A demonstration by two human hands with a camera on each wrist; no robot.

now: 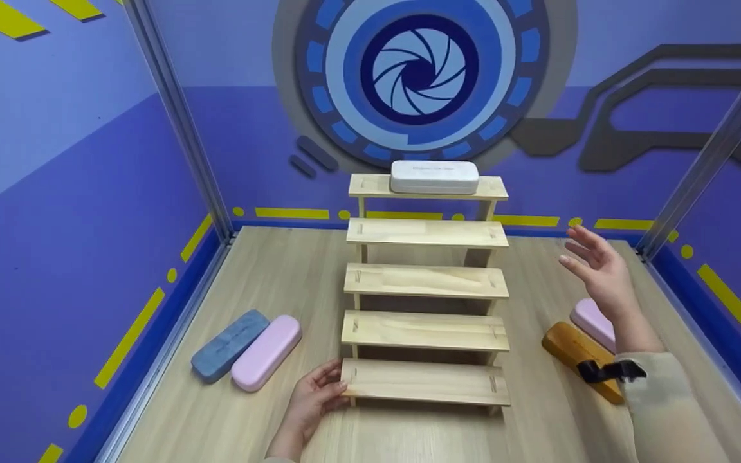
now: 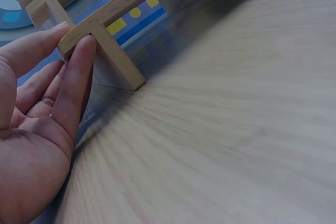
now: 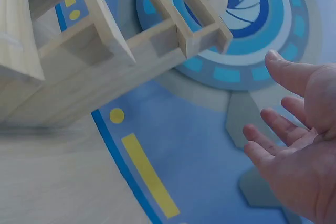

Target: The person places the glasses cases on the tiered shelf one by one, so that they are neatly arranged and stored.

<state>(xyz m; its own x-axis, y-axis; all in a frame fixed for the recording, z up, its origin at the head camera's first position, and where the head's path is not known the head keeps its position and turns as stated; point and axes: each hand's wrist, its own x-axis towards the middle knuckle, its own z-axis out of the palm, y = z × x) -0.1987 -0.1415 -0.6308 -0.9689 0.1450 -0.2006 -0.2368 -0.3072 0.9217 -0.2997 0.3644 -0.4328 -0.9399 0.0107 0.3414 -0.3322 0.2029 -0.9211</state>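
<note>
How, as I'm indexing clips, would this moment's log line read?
left grip: pinching pale wooden tiered rack, lowest shelf; right grip: raised, empty; white rounded case: top shelf

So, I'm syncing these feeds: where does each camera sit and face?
Head: worn on head, facing forward-down at stepped wooden stand; left hand, right hand show.
Left wrist: on that wrist, facing the bottom shelf, which the left hand pinches.
Right wrist: on that wrist, facing stand and printed wall; right hand shows.
All three share the stand.

Left hand (image 1: 309, 400) pinches — right hand (image 1: 610, 281) raised, relaxed.
</note>
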